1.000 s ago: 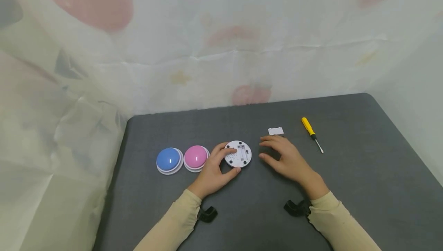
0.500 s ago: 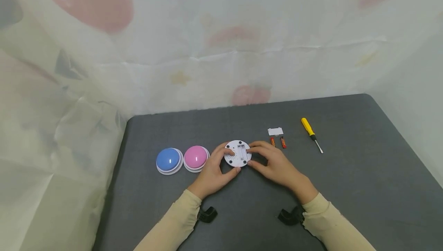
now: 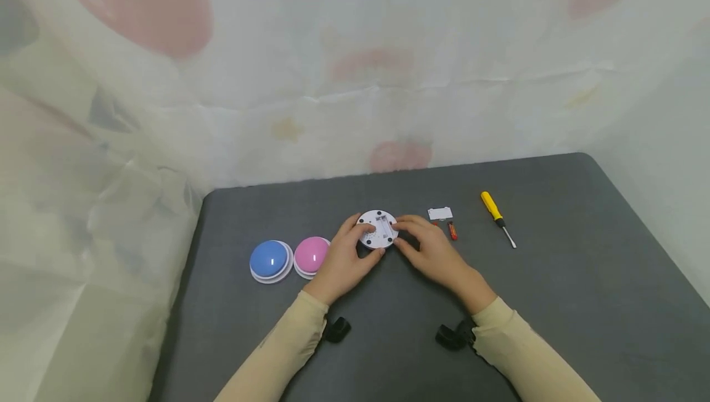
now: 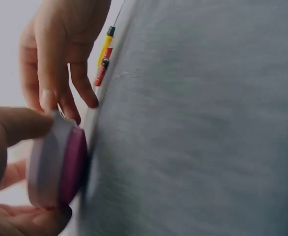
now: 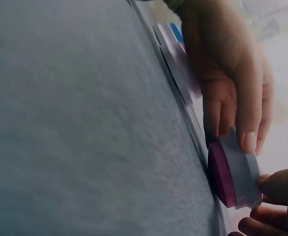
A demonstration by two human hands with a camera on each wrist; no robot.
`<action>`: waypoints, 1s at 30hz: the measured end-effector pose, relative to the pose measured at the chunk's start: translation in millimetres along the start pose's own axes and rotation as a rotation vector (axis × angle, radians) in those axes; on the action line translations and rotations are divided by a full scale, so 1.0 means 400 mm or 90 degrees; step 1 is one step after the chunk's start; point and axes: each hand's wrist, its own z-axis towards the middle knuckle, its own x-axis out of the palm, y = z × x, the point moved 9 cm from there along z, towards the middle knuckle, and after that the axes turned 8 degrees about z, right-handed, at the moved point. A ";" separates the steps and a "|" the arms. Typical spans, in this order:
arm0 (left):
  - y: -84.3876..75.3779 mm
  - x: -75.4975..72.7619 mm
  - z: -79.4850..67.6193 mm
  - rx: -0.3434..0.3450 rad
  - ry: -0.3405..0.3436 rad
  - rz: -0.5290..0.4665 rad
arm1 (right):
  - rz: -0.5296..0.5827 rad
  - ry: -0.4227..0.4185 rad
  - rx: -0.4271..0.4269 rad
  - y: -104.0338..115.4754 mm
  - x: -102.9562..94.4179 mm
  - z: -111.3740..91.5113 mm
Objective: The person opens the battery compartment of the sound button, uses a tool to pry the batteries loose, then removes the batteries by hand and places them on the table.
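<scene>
A round white push button point(image 3: 379, 240) is upside down between both hands, its battery compartment uncovered. Its purple dome point(image 4: 72, 164) faces the table in the left wrist view. My left hand point(image 3: 339, 269) grips the left side, index finger over the small speaker holes and thumb at the near rim. On the opposite side, my right hand point(image 3: 432, 257) pinches the right rim between thumb and fingers. In the right wrist view the white casing point(image 5: 243, 172) is tilted close over the table. The compartment's inside is too small to make out.
A pink button point(image 3: 311, 255) and a blue button point(image 3: 269, 258) stand dome up at left. Beyond the right hand lie a white battery cover point(image 3: 440, 213) and a red battery point(image 3: 452, 230), with another mostly hidden. A yellow screwdriver point(image 3: 492, 206) is farther right on the grey table point(image 3: 582, 278).
My right hand has come left from beside the batteries to the button's right rim. Both hands have then shifted the button slightly away from me. One battery is now mostly covered by the right hand.
</scene>
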 end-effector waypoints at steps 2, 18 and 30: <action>-0.009 -0.002 0.016 -0.008 -0.005 0.021 | -0.006 -0.008 0.004 -0.007 -0.004 0.013; -0.032 -0.041 0.118 -0.044 -0.028 0.152 | -0.007 -0.042 0.072 -0.039 0.001 0.095; -0.005 -0.045 0.179 -0.065 0.029 0.142 | 0.026 -0.051 0.099 -0.060 0.005 0.146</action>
